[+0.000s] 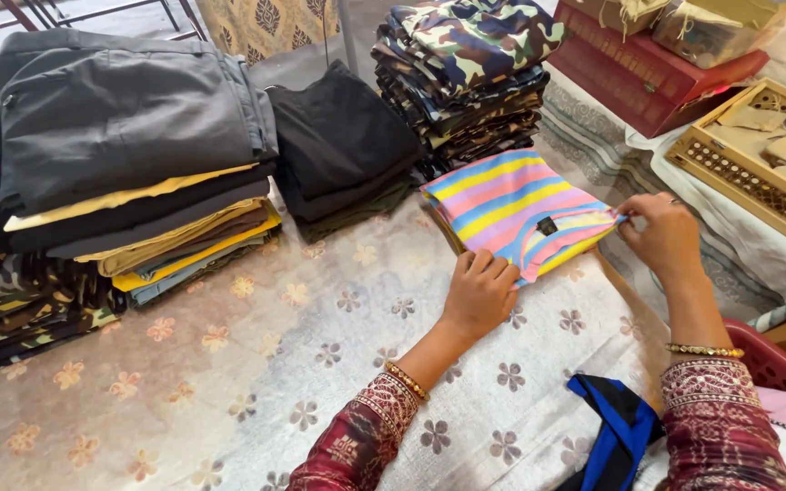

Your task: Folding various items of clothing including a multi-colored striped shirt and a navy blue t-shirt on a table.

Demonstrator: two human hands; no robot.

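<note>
Hands on folded striped shirt (520,211), lying on flowered cloth (256,382) before camouflage stack (466,73). Left hand (481,293) presses flat, nothing gripped, at near edge; right hand (661,233) pinches right edge.

Far left is a big pile of grey and yellow clothes (129,155). Camouflage clothes (466,73) sit far back. A wooden tray (757,155) is right.

A small black square neck label (548,225) sits on the striped folded shirt, between the left fingers (488,266) and right fingers (634,211). Beyond the right fingers, well apart, stands a flat dark red rectangular box (634,77), with clear crinkled plastic-wrapped packages (707,32) stacked on it.
</note>
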